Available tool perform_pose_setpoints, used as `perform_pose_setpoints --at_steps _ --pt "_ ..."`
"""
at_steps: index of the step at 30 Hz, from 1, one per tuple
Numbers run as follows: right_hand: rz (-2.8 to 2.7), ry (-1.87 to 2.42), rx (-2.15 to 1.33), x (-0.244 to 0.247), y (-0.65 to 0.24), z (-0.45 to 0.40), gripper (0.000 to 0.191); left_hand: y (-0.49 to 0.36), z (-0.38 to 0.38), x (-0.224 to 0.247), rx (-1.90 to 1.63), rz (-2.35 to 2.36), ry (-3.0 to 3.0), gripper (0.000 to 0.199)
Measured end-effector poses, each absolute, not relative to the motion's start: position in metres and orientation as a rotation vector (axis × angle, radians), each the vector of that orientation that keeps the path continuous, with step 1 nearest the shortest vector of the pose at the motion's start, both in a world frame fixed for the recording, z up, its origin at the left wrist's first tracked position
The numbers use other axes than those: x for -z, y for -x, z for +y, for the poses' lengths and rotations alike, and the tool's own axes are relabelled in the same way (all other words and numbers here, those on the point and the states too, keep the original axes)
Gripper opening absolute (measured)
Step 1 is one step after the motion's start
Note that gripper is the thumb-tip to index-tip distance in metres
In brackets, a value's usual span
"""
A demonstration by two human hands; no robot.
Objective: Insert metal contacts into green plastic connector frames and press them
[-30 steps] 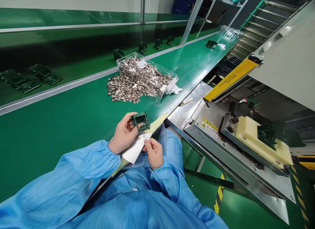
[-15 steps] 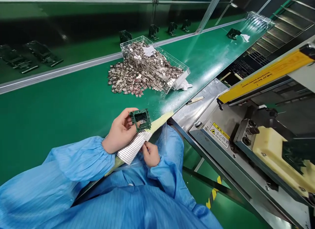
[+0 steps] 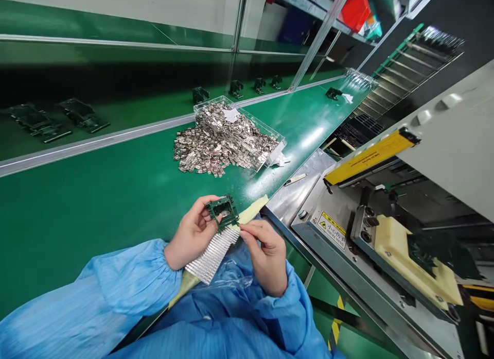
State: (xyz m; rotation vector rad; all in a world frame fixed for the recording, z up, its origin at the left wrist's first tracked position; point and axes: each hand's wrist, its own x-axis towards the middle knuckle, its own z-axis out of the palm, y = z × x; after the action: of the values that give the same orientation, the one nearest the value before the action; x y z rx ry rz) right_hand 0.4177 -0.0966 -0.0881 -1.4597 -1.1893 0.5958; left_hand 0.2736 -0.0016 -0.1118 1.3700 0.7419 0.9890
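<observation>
My left hand grips a dark green plastic frame with a square opening, its thumb at the opening. At the frame's lower right corner is my right hand, with thumb and index finger pinched; whatever lies between the fingertips is too small to make out. Below the frame, a sheet of silvery strips in rows lies over yellow tape along the table edge. Many small metal pieces are heaped in and in front of a tilted clear box farther back.
Several dark green parts stand behind the table's metal rail. On the right is a machine with a yellow bar and a warning label. A knife-like tool lies on its metal plate. Another dark part sits far back.
My right hand has risen from beside the silvery sheet to the frame's lower right corner. My left hand still holds the frame. The camera view has tilted upward.
</observation>
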Motion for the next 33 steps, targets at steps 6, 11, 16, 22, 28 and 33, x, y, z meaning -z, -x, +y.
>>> perform_pose_setpoints --at_steps 6,11,16,22,28,33 --pt "-1.048 1.474 -0.455 0.097 -0.391 -0.061 0.003 -0.271 -0.006 0.114 -0.965 0.671 -1.409 0.034" --pt "-1.066 1.573 -0.449 0.096 -0.387 -0.056 0.008 -0.269 -0.007 0.115 -0.973 0.669 -1.433 0.031" --pt "-0.969 1.469 -0.622 0.098 -0.387 -0.057 0.016 -0.268 -0.008 0.11 -0.959 0.654 -1.43 0.03" --pt "-0.862 1.409 -0.677 0.108 -0.378 -0.057 0.019 -0.268 -0.014 0.108 -0.98 0.661 -1.4 0.033" --pt "-1.074 1.291 -0.802 0.092 -0.408 -0.082 0.042 -0.259 -0.017 0.082 -0.839 0.742 -1.524 0.037" --pt "-1.423 1.237 -0.503 0.048 -0.466 -0.14 0.073 -0.293 -0.025 0.03 -0.417 0.531 -1.752 0.044"
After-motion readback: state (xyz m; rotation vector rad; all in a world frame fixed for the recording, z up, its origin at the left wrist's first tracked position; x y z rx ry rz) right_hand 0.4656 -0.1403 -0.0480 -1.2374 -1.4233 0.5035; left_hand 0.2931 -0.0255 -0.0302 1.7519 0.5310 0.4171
